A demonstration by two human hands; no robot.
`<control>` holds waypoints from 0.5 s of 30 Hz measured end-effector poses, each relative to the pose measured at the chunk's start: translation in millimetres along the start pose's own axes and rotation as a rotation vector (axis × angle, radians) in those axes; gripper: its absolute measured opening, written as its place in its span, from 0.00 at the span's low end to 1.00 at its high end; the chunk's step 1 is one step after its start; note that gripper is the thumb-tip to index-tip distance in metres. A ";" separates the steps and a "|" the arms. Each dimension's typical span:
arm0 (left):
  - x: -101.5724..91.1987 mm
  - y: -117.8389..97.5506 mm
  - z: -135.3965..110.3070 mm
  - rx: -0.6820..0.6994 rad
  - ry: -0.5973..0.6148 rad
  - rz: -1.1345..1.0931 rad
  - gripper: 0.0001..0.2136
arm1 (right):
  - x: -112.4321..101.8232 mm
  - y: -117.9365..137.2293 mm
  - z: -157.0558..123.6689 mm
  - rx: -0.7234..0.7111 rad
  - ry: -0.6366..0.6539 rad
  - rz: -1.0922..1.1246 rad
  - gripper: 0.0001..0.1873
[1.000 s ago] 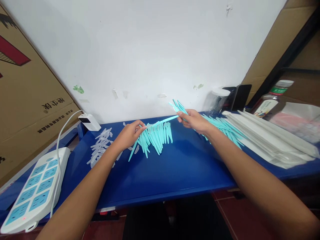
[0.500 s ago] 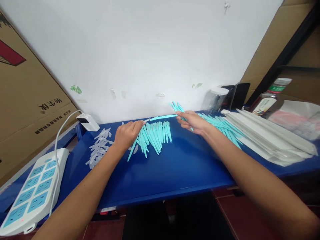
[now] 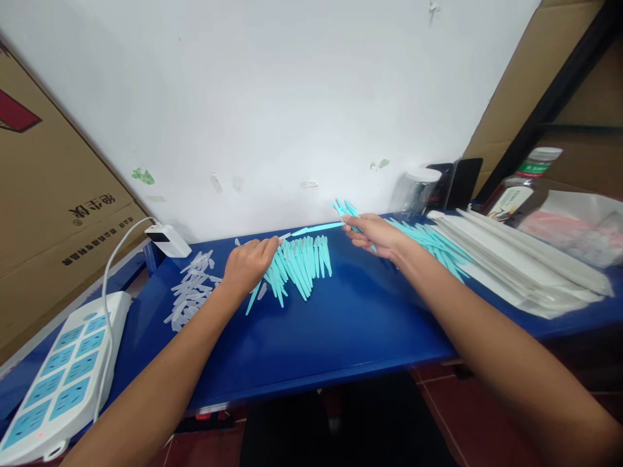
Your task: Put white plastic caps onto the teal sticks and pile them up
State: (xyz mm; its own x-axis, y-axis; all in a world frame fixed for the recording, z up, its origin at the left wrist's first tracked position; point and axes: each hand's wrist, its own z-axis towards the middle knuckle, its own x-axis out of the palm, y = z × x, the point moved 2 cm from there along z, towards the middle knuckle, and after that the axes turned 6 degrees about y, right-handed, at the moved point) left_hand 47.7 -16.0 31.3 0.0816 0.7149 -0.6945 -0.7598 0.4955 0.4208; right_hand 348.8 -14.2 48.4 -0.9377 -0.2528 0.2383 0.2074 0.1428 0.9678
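A heap of turquoise plastic sticks lies in the middle of the blue table. My right hand is closed on a small bunch of the same sticks and holds one long turquoise stick level above the heap. My left hand is closed, its fingertips pinching a clear cap at that stick's left tip. More turquoise sticks fan out behind my right wrist. Clear plastic caps lie scattered to the left of my left hand.
A white and blue power strip with a cable and white charger sits at the left. Stacked white sleeves, a clear jar, a dark phone and a bottle stand at the right. Cardboard boxes flank the wall.
The held stick has tilted down from slanted to nearly level. My left hand has shifted slightly left and lower on the stick's tip; the camera view has drifted a little.
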 end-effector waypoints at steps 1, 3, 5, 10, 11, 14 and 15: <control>-0.1 -1.4 0.3 0.029 -0.033 0.024 0.13 | -1.1 -0.2 0.5 0.001 -0.004 0.002 0.14; -0.3 -4.7 0.8 0.079 -0.077 0.062 0.11 | -2.3 -1.4 1.8 0.004 -0.004 -0.003 0.13; 0.0 -7.1 0.9 0.101 -0.084 0.079 0.10 | -2.4 -2.7 2.6 0.012 -0.003 -0.017 0.13; 2.1 -8.7 0.4 0.102 -0.029 0.058 0.10 | -0.3 -2.9 1.9 0.043 -0.020 -0.012 0.13; 2.4 -8.9 0.4 0.104 -0.021 0.048 0.10 | -0.2 -2.7 1.8 0.049 -0.026 -0.001 0.12; 2.9 -9.5 0.7 0.103 0.001 0.000 0.10 | -1.6 -2.5 2.3 0.072 -0.040 0.022 0.12; 3.0 -9.7 0.8 0.103 0.006 -0.011 0.10 | -2.5 -2.6 2.6 0.078 -0.041 0.025 0.12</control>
State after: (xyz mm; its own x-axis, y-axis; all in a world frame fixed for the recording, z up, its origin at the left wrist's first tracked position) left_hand 55.8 -18.2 25.6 0.0852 0.7063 -0.7027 -0.6887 0.5514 0.4707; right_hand 349.8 -11.5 45.1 -0.9435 -0.2091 0.2570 0.2098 0.2232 0.9519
